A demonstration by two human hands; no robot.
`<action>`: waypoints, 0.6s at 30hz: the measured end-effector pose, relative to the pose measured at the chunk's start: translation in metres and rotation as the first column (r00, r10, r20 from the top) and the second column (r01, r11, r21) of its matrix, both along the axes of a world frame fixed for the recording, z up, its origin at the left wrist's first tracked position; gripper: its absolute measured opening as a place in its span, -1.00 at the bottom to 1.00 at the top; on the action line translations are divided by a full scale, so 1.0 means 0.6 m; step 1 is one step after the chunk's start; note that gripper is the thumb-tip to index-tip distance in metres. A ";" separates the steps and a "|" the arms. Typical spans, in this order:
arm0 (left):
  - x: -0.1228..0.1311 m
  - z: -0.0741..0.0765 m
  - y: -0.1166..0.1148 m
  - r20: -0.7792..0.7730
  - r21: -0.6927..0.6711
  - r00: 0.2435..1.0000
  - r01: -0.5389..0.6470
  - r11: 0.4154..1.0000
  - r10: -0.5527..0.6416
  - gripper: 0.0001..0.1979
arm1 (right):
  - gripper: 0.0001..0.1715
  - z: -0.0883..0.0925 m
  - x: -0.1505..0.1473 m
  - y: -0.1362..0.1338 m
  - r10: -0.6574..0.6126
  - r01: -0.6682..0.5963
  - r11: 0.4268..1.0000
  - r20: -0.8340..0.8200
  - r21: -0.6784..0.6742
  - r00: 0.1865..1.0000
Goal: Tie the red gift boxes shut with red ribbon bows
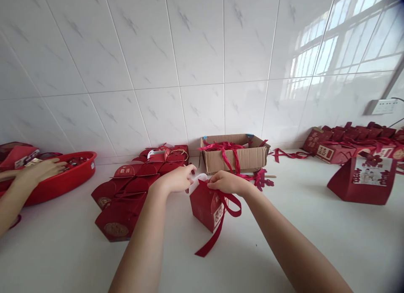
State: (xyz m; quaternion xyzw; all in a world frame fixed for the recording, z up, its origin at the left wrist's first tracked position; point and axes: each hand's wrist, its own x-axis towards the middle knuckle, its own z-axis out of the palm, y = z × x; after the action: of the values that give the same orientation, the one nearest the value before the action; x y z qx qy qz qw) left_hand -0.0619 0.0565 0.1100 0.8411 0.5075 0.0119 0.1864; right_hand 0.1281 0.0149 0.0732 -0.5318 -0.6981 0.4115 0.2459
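Observation:
A small red gift box (203, 205) stands on the white table in front of me, its top flap raised with the white inside showing. My right hand (229, 182) is closed at the top of the box, pinching a dark red ribbon (234, 206). The ribbon loops out below that hand, and one tail hangs down the box's front onto the table. At the box's left upper edge is my left hand (178, 179), its fingers bent and apart near the white flap. Whether those fingertips touch the flap is unclear.
Several closed red boxes (121, 221) stand in a cluster on the left. Behind sits a cardboard box (235, 160) with red ribbons. More red boxes (339, 153) and a larger red box (342, 183) are at right. Another person's hand (47, 171) reaches over a red basin (67, 185).

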 end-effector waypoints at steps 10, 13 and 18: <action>0.000 0.003 -0.006 0.001 -0.019 1.000 0.008 1.000 -0.008 -0.56 | -0.72 -0.006 -0.001 0.004 -0.004 0.004 1.000 -0.006 0.001 1.000; 0.002 0.007 -0.011 0.003 -0.040 1.000 0.029 0.999 -0.029 -0.54 | -0.70 -0.012 -0.011 0.009 -0.037 0.037 0.999 0.005 0.020 0.999; 0.007 0.008 -0.015 0.045 -0.103 0.996 0.075 0.992 -0.070 -0.61 | -0.66 -0.015 -0.023 0.010 -0.090 0.087 0.994 0.045 0.066 0.995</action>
State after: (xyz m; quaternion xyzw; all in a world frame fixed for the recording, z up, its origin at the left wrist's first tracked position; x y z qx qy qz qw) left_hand -0.0579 0.0474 0.1150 0.8477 0.4725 -0.0040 0.2409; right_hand 0.1142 0.0210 0.0644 -0.5638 -0.6924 0.3647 0.2640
